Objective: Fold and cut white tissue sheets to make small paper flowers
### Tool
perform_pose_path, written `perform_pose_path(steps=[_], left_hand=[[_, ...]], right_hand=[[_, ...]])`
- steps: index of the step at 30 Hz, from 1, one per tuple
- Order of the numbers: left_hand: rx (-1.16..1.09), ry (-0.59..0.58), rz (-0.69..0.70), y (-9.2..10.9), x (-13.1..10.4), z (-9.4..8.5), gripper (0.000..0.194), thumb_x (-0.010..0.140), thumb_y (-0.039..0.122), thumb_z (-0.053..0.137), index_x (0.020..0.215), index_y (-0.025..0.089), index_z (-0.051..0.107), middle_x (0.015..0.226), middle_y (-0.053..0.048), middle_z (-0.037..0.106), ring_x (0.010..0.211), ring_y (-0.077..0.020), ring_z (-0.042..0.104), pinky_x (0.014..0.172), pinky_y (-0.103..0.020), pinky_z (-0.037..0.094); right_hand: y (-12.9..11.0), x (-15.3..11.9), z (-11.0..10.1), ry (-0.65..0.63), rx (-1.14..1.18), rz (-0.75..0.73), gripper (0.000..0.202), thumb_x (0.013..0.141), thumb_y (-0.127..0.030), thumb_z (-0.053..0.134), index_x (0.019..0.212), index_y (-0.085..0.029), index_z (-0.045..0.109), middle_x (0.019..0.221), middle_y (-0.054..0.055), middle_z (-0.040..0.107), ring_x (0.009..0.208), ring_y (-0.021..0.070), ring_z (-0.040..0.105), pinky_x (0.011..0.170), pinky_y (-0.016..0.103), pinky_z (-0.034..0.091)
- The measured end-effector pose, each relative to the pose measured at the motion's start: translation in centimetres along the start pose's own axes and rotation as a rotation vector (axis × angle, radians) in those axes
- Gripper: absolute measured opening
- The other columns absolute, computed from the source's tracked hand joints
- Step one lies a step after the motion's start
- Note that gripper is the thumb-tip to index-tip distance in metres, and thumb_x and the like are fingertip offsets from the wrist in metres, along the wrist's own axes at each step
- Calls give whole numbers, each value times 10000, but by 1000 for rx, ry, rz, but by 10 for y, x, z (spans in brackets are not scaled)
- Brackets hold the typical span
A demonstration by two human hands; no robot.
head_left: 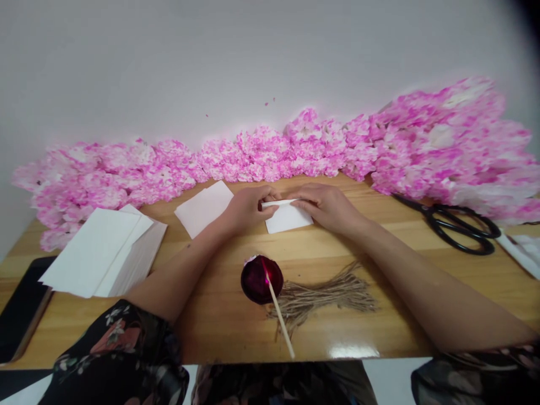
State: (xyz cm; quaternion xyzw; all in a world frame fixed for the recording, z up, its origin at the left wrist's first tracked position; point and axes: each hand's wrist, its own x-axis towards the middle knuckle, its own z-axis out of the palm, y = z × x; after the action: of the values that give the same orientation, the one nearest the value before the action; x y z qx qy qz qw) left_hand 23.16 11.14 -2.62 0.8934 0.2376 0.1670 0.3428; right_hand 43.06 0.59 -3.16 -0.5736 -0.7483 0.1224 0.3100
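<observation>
Pinching the far edge of a small white paper [289,220], the left grip [248,209] has its thumb and fingers closed on the paper's left corner, while the right grip [324,205] is closed on the right corner. That far edge appears turned into a narrow fold, and the rest of the paper slopes toward the person, just above or on the bench [211,332]; which of the two I cannot tell. The paper should be very light, soft and easily creased or torn, with little slip under dry fingertips. Best hold is likely at both ends of the fold, with light, even pressure.

Just left of the paper lie a few loose white sheets [206,209], and farther left stands a thick paper stack [101,253], fanned slightly, with a phone [21,315] beside it. Nearer the person sits a cup [248,295] of dark red stuff, a pale stick [282,320] leaning out over its rim, next to a bundle of brown strands [333,292]. Black scissors [448,225] lie at right, and pink-and-white ruffled flowers [261,154] line the back.
</observation>
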Motion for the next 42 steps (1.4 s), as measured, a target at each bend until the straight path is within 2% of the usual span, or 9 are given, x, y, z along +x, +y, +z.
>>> perform_pose_path(steps=[5, 13, 17, 22, 29, 35, 42], left_hand=[[-63, -42, -20, -2, 0, -2, 240, 827, 275, 585, 1000, 170, 715, 769, -8, 695, 633, -104, 542, 579, -218, 385], [91, -17, 80, 0, 3, -4, 207, 876, 288, 561, 823, 169, 722, 714, -10, 673, 644, -122, 547, 585, -236, 352], [196, -9, 117, -3, 3, -4, 217, 887, 270, 563, 756, 164, 700, 666, -14, 644, 627, -128, 527, 611, -255, 351], [297, 7, 144, -8, 3, -4, 222, 902, 264, 540, 791, 171, 709, 747, -41, 683, 708, -161, 579, 651, -273, 374], [465, -23, 162, -10, 4, -6, 307, 946, 313, 466, 846, 167, 716, 821, -72, 696, 783, -209, 603, 690, -306, 394], [534, -27, 180, -13, 2, -7, 271, 942, 284, 475, 940, 177, 723, 903, -81, 695, 876, -225, 613, 743, -315, 426], [607, -40, 171, -11, 0, -9, 259, 944, 256, 477, 954, 171, 721, 932, -88, 700, 910, -229, 614, 764, -329, 440]], right_hand=[[3, -1, 0, -22, -4, 25, 261, 952, -278, 518, 1078, -214, 737, 1047, 56, 757, 960, 208, 691, 826, 322, 506], [7, -1, 0, -37, 82, 64, 268, 944, -270, 524, 1110, -252, 732, 1142, 22, 740, 1044, 203, 680, 872, 307, 498], [9, -1, 0, -23, 100, 119, 240, 914, -278, 569, 1081, -247, 738, 1074, 17, 758, 960, 200, 698, 813, 296, 501], [13, -2, 1, 15, 58, 156, 219, 906, -295, 572, 1016, -221, 746, 1000, 32, 766, 866, 202, 698, 758, 299, 493], [15, -1, -1, 58, -120, 27, 199, 919, -245, 537, 978, -220, 726, 1036, 64, 737, 975, 235, 654, 832, 356, 474], [13, -2, -1, 56, -235, 20, 180, 920, -228, 545, 978, -216, 714, 1052, 73, 719, 986, 243, 639, 776, 345, 468], [9, -3, -2, 40, -323, 8, 191, 928, -214, 531, 1004, -227, 706, 1080, 63, 715, 1005, 244, 635, 769, 345, 467]])
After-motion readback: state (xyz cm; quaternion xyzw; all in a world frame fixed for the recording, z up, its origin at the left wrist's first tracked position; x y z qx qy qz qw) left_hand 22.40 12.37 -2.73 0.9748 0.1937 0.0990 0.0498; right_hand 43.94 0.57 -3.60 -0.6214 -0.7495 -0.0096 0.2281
